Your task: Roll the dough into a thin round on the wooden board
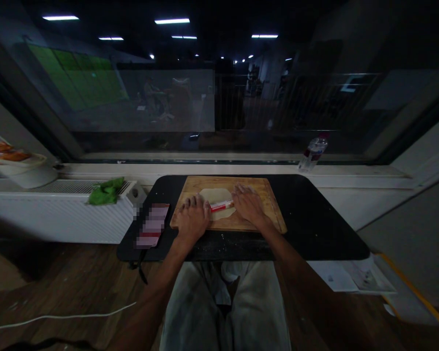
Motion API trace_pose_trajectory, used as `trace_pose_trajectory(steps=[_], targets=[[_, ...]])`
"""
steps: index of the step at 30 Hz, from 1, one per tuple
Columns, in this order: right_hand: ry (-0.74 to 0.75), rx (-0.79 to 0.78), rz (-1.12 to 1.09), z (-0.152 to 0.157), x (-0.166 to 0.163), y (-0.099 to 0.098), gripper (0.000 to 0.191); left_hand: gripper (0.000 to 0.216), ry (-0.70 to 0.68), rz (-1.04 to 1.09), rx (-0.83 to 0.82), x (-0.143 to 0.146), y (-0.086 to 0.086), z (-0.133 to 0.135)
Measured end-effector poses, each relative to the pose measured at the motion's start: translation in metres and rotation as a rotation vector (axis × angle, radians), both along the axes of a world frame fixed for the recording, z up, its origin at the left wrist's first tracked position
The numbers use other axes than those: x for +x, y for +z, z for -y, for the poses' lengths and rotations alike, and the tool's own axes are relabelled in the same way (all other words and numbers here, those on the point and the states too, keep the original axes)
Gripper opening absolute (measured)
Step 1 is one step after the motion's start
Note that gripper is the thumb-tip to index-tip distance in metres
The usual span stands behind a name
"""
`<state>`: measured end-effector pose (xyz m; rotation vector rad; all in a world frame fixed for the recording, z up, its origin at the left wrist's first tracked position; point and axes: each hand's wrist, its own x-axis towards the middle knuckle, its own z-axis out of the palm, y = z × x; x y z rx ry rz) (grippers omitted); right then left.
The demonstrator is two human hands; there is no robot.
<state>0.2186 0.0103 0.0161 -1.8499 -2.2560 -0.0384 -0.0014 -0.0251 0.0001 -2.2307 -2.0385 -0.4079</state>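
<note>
A wooden cutting board (263, 195) lies on a black table (314, 219). On the board rests a flat pale sheet of dough (216, 196). Across the dough lies a thin rolling pin (221, 206) with a red and white band. My left hand (192, 216) presses palm-down on the pin's left end. My right hand (249, 204) presses palm-down on its right end. Both hands have fingers stretched forward over the pin.
A pixelated flat object (152, 225) lies on the table left of the board. A plastic water bottle (313, 153) stands on the window sill. A green cloth (107, 191) sits on the white radiator. A white cable (58, 317) runs on the wooden floor.
</note>
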Motion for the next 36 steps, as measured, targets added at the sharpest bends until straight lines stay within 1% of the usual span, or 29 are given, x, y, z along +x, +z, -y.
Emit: trace_pose_trajectory(steps=[4,8,13,16,19,21,25,31,36], targets=[[-0.001,0.033,-0.022,0.017,0.004,-0.003,0.065,0.066,-0.020,0.020,0.045,0.006,-0.012,0.031],[0.007,0.080,-0.058,0.036,0.009,-0.010,0.065,0.064,-0.071,0.051,0.080,0.006,-0.017,0.051],[-0.039,0.105,-0.073,0.057,0.016,-0.019,0.067,0.062,-0.126,0.088,0.042,0.003,-0.015,0.063],[-0.041,0.112,-0.072,0.059,0.017,-0.021,0.067,0.062,-0.138,0.102,0.028,0.002,-0.014,0.061],[-0.026,0.088,-0.059,0.049,0.014,-0.018,0.066,0.063,-0.138,0.095,0.049,0.001,-0.013,0.049],[-0.014,0.074,-0.043,0.036,0.011,-0.015,0.066,0.064,-0.107,0.076,0.059,0.000,-0.012,0.036],[0.018,0.043,-0.026,0.005,0.005,-0.009,0.065,0.068,-0.028,0.061,0.045,-0.001,-0.006,0.007],[0.015,-0.021,0.000,-0.046,-0.007,-0.004,0.064,0.071,-0.019,0.032,0.067,-0.010,0.004,-0.038],[0.006,-0.093,-0.009,-0.082,-0.016,-0.002,0.065,0.068,0.009,0.047,0.081,-0.018,0.010,-0.077]])
